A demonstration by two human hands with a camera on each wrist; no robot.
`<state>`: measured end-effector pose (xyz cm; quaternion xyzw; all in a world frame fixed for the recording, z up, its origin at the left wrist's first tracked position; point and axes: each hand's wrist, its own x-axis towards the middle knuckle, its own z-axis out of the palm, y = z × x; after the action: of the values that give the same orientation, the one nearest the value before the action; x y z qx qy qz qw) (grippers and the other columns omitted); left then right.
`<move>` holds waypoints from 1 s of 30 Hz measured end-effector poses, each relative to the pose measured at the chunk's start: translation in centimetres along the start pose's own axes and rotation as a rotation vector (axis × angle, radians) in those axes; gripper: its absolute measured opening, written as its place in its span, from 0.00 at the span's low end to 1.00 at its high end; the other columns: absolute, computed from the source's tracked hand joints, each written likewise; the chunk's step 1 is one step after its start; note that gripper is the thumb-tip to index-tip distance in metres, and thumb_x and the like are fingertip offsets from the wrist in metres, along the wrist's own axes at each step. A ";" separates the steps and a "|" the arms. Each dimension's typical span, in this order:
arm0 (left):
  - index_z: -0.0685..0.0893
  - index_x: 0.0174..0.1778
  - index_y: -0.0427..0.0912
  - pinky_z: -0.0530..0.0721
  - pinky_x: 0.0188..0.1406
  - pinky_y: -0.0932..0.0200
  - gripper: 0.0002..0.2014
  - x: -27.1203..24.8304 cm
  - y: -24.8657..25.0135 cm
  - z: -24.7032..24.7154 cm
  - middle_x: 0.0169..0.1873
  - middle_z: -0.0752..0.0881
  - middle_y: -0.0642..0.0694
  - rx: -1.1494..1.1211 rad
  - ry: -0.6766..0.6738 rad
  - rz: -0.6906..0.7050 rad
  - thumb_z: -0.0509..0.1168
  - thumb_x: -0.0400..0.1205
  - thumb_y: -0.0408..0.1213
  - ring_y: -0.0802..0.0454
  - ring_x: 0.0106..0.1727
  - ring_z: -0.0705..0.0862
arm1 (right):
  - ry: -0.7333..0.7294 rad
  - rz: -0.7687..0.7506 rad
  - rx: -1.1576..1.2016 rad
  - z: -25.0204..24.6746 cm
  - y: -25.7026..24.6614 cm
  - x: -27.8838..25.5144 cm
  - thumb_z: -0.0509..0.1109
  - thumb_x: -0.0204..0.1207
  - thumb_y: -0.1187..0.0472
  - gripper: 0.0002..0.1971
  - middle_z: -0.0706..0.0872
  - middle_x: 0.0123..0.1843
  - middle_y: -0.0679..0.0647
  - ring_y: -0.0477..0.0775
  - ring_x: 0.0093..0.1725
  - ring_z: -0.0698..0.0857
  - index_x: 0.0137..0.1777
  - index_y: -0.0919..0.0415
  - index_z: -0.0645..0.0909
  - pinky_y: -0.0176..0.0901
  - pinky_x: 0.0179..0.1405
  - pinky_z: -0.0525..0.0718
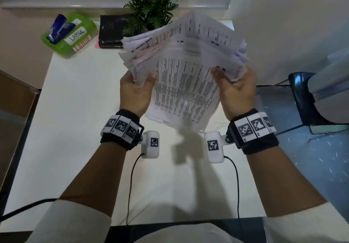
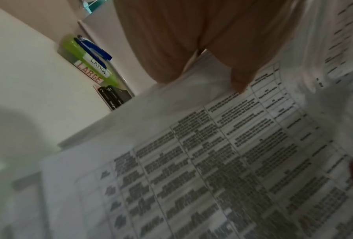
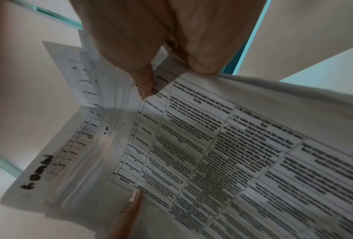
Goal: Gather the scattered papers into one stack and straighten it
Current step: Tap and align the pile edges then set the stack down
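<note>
A thick stack of printed papers (image 1: pixel 186 73) is held up over the white table (image 1: pixel 79 129), tilted, its lower edge near the tabletop and its sheets fanned unevenly at the top. My left hand (image 1: pixel 139 86) grips its left side with the thumb on the front sheet. My right hand (image 1: pixel 234 86) grips the right side the same way. The left wrist view shows the front sheet's table of text (image 2: pixel 212 161) under my left thumb (image 2: pixel 238 80). In the right wrist view my right thumb (image 3: pixel 146 84) presses the papers (image 3: pixel 191 145), with offset sheet edges showing.
A green box (image 1: pixel 68 35) labelled LARGE lies at the table's back left, dark books (image 1: pixel 111 33) beside it and a potted fern (image 1: pixel 151 6) behind the stack. A dark chair (image 1: pixel 309 99) stands off the table's right edge.
</note>
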<state>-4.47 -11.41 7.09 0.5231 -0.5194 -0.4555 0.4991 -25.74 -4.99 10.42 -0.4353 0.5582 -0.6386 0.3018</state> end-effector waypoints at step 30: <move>0.80 0.57 0.46 0.78 0.56 0.31 0.30 -1.9 -1.1 -0.1 0.51 0.81 0.43 -0.290 0.027 0.007 0.70 0.72 0.67 0.42 0.53 0.80 | 0.030 0.149 0.111 -0.1 5.7 -3.1 0.79 0.69 0.41 0.26 0.87 0.43 0.53 0.56 0.44 0.85 0.52 0.64 0.84 0.52 0.45 0.84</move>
<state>-4.40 -9.51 5.87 0.4496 -0.4431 -0.5171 0.5781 -25.05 -3.40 4.19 -0.3658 0.5573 -0.6507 0.3636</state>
